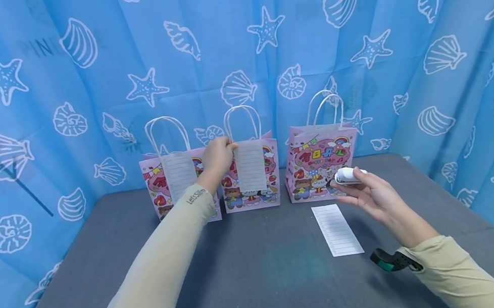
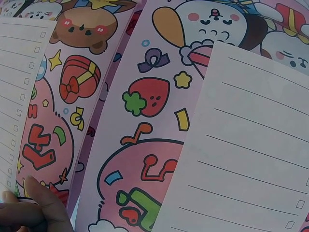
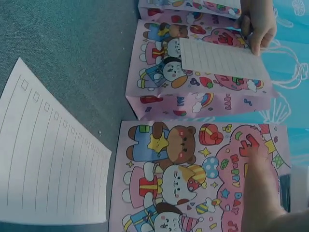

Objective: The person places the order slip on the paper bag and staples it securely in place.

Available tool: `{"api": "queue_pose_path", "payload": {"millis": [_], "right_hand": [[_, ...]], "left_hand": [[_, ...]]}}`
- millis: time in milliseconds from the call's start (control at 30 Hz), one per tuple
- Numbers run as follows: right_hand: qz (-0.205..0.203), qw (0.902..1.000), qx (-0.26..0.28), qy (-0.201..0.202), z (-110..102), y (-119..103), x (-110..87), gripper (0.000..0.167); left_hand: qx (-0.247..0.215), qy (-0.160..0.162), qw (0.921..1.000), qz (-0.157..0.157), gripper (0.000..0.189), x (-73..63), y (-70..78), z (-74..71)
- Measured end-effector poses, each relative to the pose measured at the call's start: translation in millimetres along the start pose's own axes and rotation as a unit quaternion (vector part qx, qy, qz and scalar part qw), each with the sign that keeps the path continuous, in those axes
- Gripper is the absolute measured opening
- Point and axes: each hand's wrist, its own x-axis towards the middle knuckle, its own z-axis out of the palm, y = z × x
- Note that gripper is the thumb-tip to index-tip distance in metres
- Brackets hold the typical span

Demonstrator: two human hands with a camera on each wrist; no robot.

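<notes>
Three pink cartoon gift bags stand in a row at the far edge of the grey table (image 1: 262, 284), against a blue curtain (image 1: 39, 96) printed with shells and starfish. The left bag (image 1: 179, 184) and the middle bag (image 1: 251, 176) each carry a lined paper slip on the front; the right bag (image 1: 321, 166) does not. A third lined slip (image 1: 337, 229) lies flat on the table, at about six o'clock from the right bag and just inside the right wrist.

The left hand (image 1: 219, 158) reaches to the top edge of the middle bag and pinches it where its attached slip (image 1: 250, 166) begins, at about nine o'clock of that slip; the left wrist view shows fingertips (image 2: 34, 208) curled against the bag's printed face. The right hand (image 1: 365, 191) hovers in front of the right bag, at about four o'clock from it, fingers wrapped round a small white stapler-like device (image 1: 347, 176); its exact kind is hard to tell.

As a judgement, the bags are light and tall, so a pull at the middle bag's rim could tip it or knock over the left bag touching it. The slip could also sit crooked if the pinch slides. The loose slip lies near the right forearm, and a sweep of the sleeve could brush it off its place.
</notes>
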Motion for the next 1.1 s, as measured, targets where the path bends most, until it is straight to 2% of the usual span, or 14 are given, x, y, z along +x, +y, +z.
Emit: {"api": "queue_pose_path", "payload": {"millis": [133, 200, 333, 433, 533, 700, 833, 1100], "right_hand": [[0.014, 0.9995, 0.027, 0.009, 6.4, 0.1, 2.7, 0.039], [0.012, 0.9997, 0.009, 0.017, 10.5, 0.7, 4.2, 0.041], [0.003, 0.9988, -0.026, 0.041, 16.1, 1.7, 4.8, 0.028], [0.004, 0.9982, -0.023, 0.056, 18.8, 2.6, 4.5, 0.014], [0.006, 0.9977, -0.02, 0.065, 22.0, 3.2, 4.8, 0.013], [-0.005, 0.9961, -0.029, 0.083, 29.4, 3.0, 5.5, 0.026], [-0.018, 0.9959, -0.031, 0.083, 34.1, 3.3, 5.6, 0.027], [-0.037, 0.9966, -0.05, 0.054, 45.9, 5.3, 6.3, 0.028]], "left_hand": [[0.001, -0.001, 1.0, -0.001, 0.027, 0.7, -0.2, 0.8], [0.004, 0.0, 1.0, 0.001, 0.027, 0.5, -0.4, 0.6], [0.006, 0.001, 1.0, 0.005, 0.026, 0.0, -0.7, 0.6], [0.006, 0.002, 1.0, 0.005, 0.026, -0.2, -0.6, 0.6], [0.009, 0.004, 0.9999, 0.003, 0.026, -0.5, -0.1, 0.3], [0.01, 0.004, 0.9999, 0.004, 0.026, -0.5, 0.3, 0.3], [0.011, 0.005, 0.9999, 0.006, 0.027, -0.4, -0.1, 0.6], [0.013, 0.005, 0.9999, 0.007, 0.027, -0.3, -0.2, 0.4]]}}
